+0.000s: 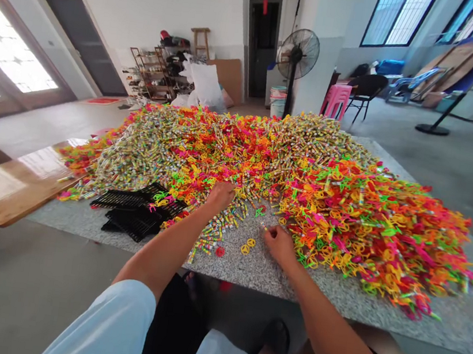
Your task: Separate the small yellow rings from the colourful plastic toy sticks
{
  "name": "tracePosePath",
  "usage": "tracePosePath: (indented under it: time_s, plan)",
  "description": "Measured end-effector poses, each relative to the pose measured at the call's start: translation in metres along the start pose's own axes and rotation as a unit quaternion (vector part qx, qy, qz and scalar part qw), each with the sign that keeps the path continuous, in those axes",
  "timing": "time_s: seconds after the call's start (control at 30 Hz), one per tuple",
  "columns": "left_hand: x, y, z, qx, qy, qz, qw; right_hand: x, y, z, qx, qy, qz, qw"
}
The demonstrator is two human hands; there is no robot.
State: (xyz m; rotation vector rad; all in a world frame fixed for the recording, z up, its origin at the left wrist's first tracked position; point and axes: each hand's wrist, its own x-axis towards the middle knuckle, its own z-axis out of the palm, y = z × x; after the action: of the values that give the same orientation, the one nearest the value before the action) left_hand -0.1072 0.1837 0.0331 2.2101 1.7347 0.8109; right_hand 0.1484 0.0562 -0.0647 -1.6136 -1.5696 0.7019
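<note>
Colourful plastic pieces (345, 209) in yellow, orange, pink and green lie heaped over a speckled stone table (245, 271), mixed with small printed tubes (150, 136). My left hand (220, 197) reaches to the heap's near edge, its fingers together at some pieces; what they pinch is too small to name. My right hand (279, 243) is just above the stone, fingers closed on a small printed tube (263, 227). Yellow ring-shaped pieces (248, 246) and a red piece (220, 251) lie between the hands and the table's front edge.
Black slotted trays (138, 210) are stacked at the left of the table. A wooden table (9, 182) adjoins on the left. Behind the heap stand a fan (296, 57), buckets (277, 101) and pink stools (337, 100).
</note>
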Motion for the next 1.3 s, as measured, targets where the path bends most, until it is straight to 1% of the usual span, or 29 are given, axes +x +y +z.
tracePosePath:
  time_s: [0.07, 0.1, 0.13, 0.17, 0.2, 0.23, 0.27, 0.3, 0.37, 0.43, 0.53, 0.63, 0.73, 0.8, 0.87, 0.93, 1.0, 1.17, 1.23, 1.3]
  plan:
    - [-0.004, 0.007, -0.006, -0.093, 0.025, -0.042, 0.994, -0.002, -0.003, -0.004, 0.111, -0.019, 0.037, 0.993]
    - [-0.009, 0.011, -0.007, -0.15, 0.026, -0.065, 0.986, -0.003, -0.007, -0.006, 0.171, -0.031, 0.052, 0.983]
    - [-0.015, 0.016, -0.008, -0.221, 0.021, -0.091, 0.971, -0.005, -0.012, -0.009, 0.228, -0.041, 0.062, 0.971]
    - [-0.024, 0.021, -0.007, -0.307, 0.011, -0.119, 0.944, -0.007, -0.019, -0.012, 0.275, -0.048, 0.064, 0.958]
    - [-0.033, 0.027, -0.007, -0.391, -0.006, -0.144, 0.909, -0.009, -0.026, -0.016, 0.309, -0.052, 0.057, 0.948]
    - [-0.044, 0.033, -0.005, -0.457, -0.029, -0.16, 0.874, -0.011, -0.035, -0.02, 0.33, -0.055, 0.043, 0.941]
    - [-0.055, 0.039, -0.004, -0.498, -0.054, -0.168, 0.849, -0.013, -0.043, -0.024, 0.342, -0.058, 0.027, 0.937]
    - [-0.065, 0.045, -0.003, -0.523, -0.075, -0.171, 0.832, -0.014, -0.051, -0.028, 0.347, -0.065, 0.009, 0.936]
    - [-0.082, 0.057, -0.001, -0.542, -0.098, -0.171, 0.817, -0.018, -0.064, -0.034, 0.348, -0.077, -0.023, 0.934]
    - [-0.093, 0.068, 0.0, -0.537, -0.102, -0.175, 0.819, -0.02, -0.073, -0.037, 0.353, -0.079, -0.038, 0.931]
    - [-0.099, 0.081, 0.003, -0.525, -0.116, -0.182, 0.823, -0.023, -0.077, -0.038, 0.364, -0.058, -0.029, 0.929]
    - [-0.102, 0.087, 0.007, -0.534, -0.134, -0.18, 0.815, -0.024, -0.077, -0.038, 0.363, -0.052, -0.02, 0.93]
    - [-0.105, 0.089, 0.008, -0.547, -0.159, -0.165, 0.805, -0.025, -0.075, -0.04, 0.375, -0.067, -0.007, 0.925]
    - [-0.107, 0.09, 0.008, -0.558, -0.187, -0.152, 0.794, -0.026, -0.073, -0.042, 0.404, -0.079, 0.015, 0.911]
    - [-0.109, 0.092, 0.006, -0.564, -0.21, -0.142, 0.785, -0.026, -0.072, -0.043, 0.441, -0.092, 0.04, 0.892]
    - [-0.111, 0.093, 0.004, -0.562, -0.228, -0.137, 0.783, -0.026, -0.07, -0.043, 0.476, -0.101, 0.06, 0.871]
    - [-0.112, 0.096, 0.002, -0.554, -0.24, -0.129, 0.787, -0.026, -0.069, -0.043, 0.499, -0.104, 0.076, 0.857]
    - [-0.112, 0.102, -0.002, -0.519, -0.259, -0.097, 0.809, -0.026, -0.065, -0.043, 0.532, -0.115, 0.116, 0.831]
    - [-0.113, 0.103, -0.002, -0.507, -0.263, -0.092, 0.816, -0.027, -0.064, -0.043, 0.532, -0.117, 0.117, 0.83]
    - [-0.113, 0.103, -0.002, -0.495, -0.26, -0.096, 0.824, -0.028, -0.064, -0.044, 0.517, -0.118, 0.109, 0.841]
